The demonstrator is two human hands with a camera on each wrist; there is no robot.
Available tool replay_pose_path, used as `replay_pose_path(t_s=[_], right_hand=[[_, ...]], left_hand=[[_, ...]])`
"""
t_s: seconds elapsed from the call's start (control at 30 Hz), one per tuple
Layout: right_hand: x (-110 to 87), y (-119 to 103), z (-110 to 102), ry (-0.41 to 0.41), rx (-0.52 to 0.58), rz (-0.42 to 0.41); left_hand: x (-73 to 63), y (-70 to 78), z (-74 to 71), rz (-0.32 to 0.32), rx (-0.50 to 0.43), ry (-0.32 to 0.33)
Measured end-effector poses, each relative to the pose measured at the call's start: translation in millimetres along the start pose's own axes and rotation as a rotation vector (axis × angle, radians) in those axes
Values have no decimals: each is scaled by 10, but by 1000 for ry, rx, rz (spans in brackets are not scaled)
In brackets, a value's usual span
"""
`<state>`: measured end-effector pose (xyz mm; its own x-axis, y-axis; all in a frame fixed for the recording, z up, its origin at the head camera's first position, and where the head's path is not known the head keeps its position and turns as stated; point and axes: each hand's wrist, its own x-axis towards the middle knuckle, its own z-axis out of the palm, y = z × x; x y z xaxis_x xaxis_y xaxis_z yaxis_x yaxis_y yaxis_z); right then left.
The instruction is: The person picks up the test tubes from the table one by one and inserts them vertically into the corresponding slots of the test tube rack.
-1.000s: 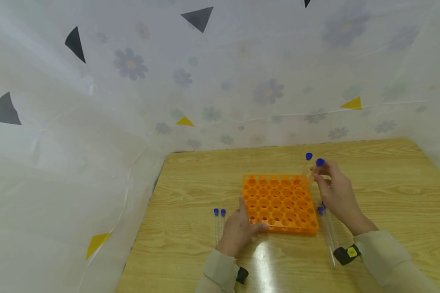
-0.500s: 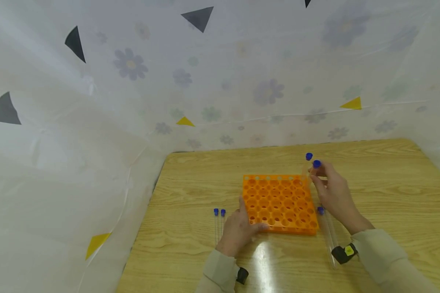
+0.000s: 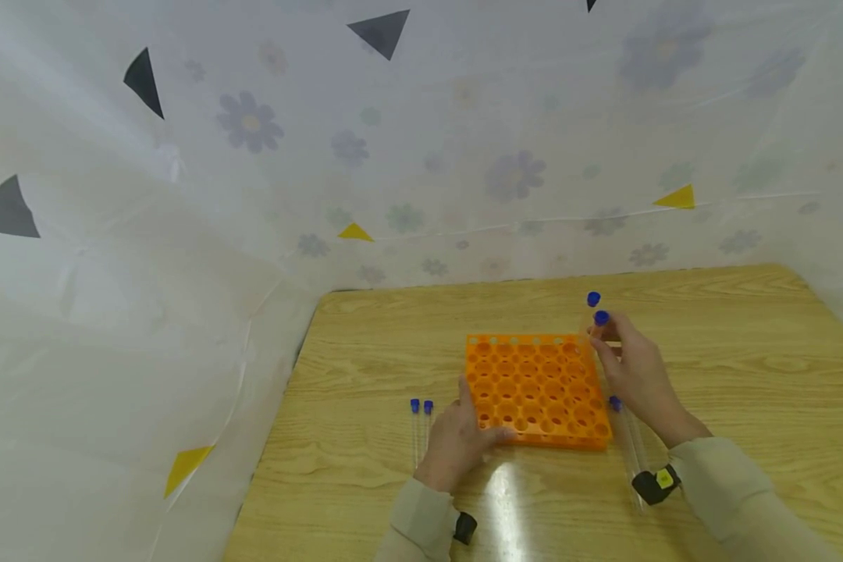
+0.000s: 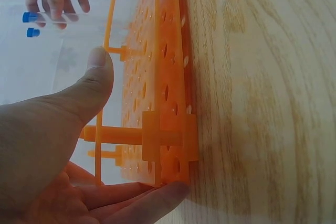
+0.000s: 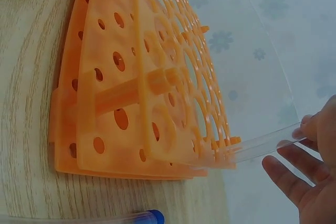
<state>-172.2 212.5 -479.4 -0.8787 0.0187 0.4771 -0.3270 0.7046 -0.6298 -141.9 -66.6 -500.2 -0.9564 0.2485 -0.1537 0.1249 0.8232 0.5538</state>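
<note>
An orange test tube rack [image 3: 530,390] stands on the table. My left hand [image 3: 453,445] grips its near left corner; in the left wrist view, the thumb lies by the top frame and the fingers lie along the lower side. At the back right corner my right hand [image 3: 635,371] pinches a clear test tube [image 5: 262,142] with a blue cap [image 3: 600,318]. The lower part of that tube meets the rack's top in the right wrist view; how deep it sits I cannot tell. Just behind it another blue-capped tube [image 3: 593,299] stands upright in the rack.
Two blue-capped tubes [image 3: 414,406] lie on the wooden table [image 3: 365,351] left of the rack, partly behind my left hand. Right of the rack lie more tubes [image 3: 628,441], partly under my right wrist. A white patterned curtain [image 3: 464,156] borders the table's back and left.
My right hand has moved slightly left and toward me, and the cap of its tube has shifted left and lower. My left hand and the rack stay put.
</note>
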Motion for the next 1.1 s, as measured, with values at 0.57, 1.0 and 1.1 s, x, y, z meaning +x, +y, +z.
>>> replay_pose_path(t_s=[0.57,1.0,1.1], right_hand=[[-34,21,15,-44,-27,24],[-181,77,-85,-131,43,114],[-235,84,-129,-126,48,128]], left_hand=[[5,-3,-7,9,-5,-3],[-7,16,-26,-14,-25,-27],[-10,19,-26,-14,-22,-22]])
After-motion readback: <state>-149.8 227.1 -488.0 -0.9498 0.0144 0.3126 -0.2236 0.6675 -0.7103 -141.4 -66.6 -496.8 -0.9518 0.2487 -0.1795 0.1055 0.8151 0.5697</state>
